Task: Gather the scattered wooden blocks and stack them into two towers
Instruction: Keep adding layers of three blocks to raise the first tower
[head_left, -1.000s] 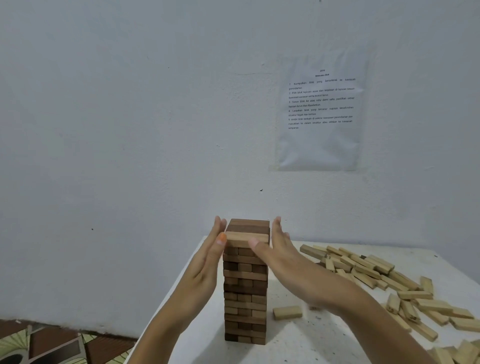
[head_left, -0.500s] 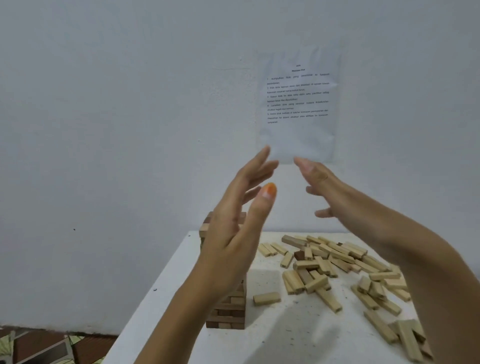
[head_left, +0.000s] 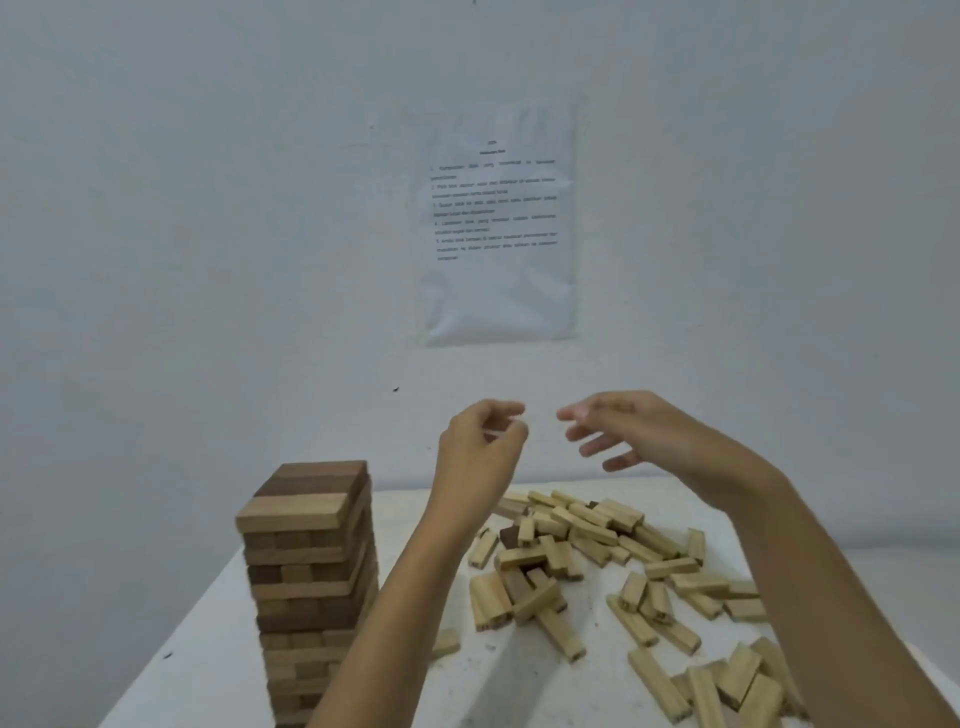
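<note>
Nearest me, in the lower left of the frame, I see one tower of light and dark wooden blocks standing on the white table, with the loose blocks strewn across the lower centre and right. Above that heap both hands hang in the air: the left hand loosely curled and empty, the right hand spread and relaxed. Farthest back, upper centre, a printed sheet hangs on the pale wall.

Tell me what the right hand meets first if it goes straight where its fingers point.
Probably the left hand: the right hand points leftward at it, across a small gap. Depth is unclear, so it could pass beside it.
</note>
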